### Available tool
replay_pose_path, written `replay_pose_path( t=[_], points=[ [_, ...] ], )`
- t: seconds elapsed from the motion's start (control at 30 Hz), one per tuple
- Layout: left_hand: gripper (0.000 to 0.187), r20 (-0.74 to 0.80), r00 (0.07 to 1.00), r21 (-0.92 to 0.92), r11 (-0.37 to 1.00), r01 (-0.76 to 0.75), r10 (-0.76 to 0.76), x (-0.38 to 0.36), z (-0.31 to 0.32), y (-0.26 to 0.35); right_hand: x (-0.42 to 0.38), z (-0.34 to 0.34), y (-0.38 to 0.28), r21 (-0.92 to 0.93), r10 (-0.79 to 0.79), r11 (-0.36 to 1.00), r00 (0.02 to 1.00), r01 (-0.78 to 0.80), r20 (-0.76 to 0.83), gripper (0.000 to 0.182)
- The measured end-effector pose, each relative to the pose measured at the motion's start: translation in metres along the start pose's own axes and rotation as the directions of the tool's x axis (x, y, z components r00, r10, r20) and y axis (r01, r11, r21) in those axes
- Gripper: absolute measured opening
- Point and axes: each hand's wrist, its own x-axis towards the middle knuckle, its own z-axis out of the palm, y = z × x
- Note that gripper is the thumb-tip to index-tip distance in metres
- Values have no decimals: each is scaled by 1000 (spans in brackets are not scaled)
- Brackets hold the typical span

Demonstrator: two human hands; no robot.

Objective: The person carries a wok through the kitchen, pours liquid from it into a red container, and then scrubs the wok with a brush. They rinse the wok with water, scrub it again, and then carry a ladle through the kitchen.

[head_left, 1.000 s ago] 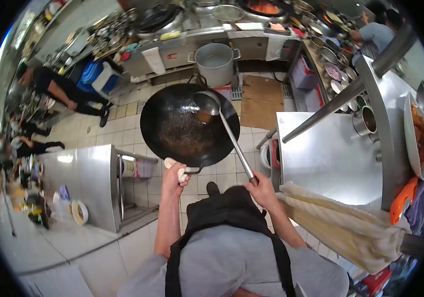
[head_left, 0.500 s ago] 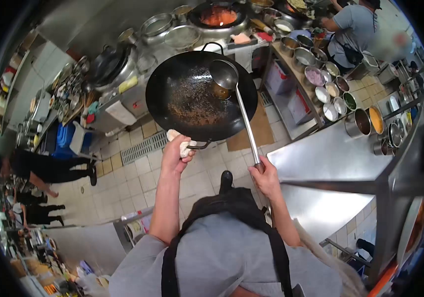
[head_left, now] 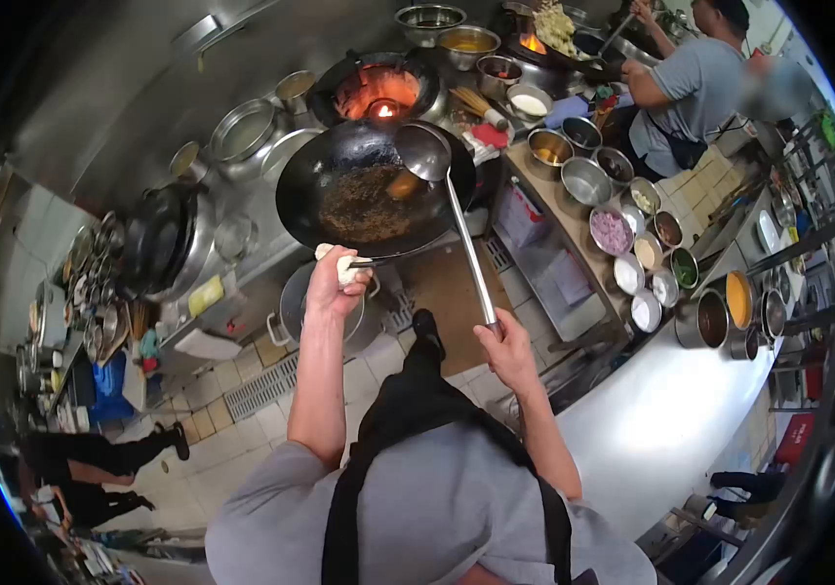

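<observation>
My left hand (head_left: 333,283) is closed round a pale folded cloth (head_left: 348,268) and the handle of a large black wok (head_left: 300,185). Oily brown residue lies over the wok's bottom. In my right hand (head_left: 509,348) is the end of a long-handled metal ladle (head_left: 423,153), its fingers wrapped round the grip. The ladle's bowl hangs over the right part of the wok. Just behind the wok, a round burner (head_left: 378,93) glows orange with a flame inside.
Several bowls of ingredients, one with chopped purple pieces (head_left: 612,232), line the right counter. A co-worker (head_left: 695,83) cooks over another flame at upper right. A large pot (head_left: 339,317) stands below the wok. More people are at lower left.
The wok and ladle have come nearer the stove with both my hands. My view has shifted, showing more of the burner and a pot below. The co-worker's pan is now over a visible flame.
</observation>
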Motion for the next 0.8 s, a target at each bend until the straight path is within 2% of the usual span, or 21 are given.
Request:
replay_pose_path(
  t=[0.1,0.17,0.23,0.3,0.37,0.47,0.57,0.63,0.7,0.73,0.8],
  points=[
    [15,-36,999,-13,1000,23,-23,89,12,33,80,-1,-26,28,104,994,994,-105,29,32],
    [16,6,999,-36,998,46,-46,153,14,56,121,3,-42,39,180,983,983,-182,46,32],
    [16,-87,994,-98,994,51,-60,198,36,80,167,1,-64,22,214,976,976,-215,40,34],
    [20,-46,995,-144,986,79,-87,247,45,99,208,-2,-81,8,200,980,980,-200,20,34],
    [20,-115,989,-145,987,76,-93,282,54,114,246,-11,-91,-15,186,983,983,-186,13,31],
    [20,-99,993,-142,989,47,-61,333,65,130,311,-26,-108,-65,191,980,981,-190,16,24],
    [20,-88,996,-152,988,-20,7,394,67,130,391,-42,-114,-65,153,987,984,-148,91,26],
    [19,-136,984,-110,985,-133,118,423,85,123,459,-51,-105,-102,73,993,986,-58,149,27],
    [18,-164,979,-142,979,-147,123,454,94,113,528,-54,-101,-110,34,994,975,-9,221,25],
    [17,-204,969,-136,976,-167,138,472,96,104,557,-46,-119,-75,90,994,964,-73,252,24],
    [16,-241,953,-107,971,-212,181,502,105,96,623,-34,-126,-51,96,995,916,-82,389,24]
  ],
)
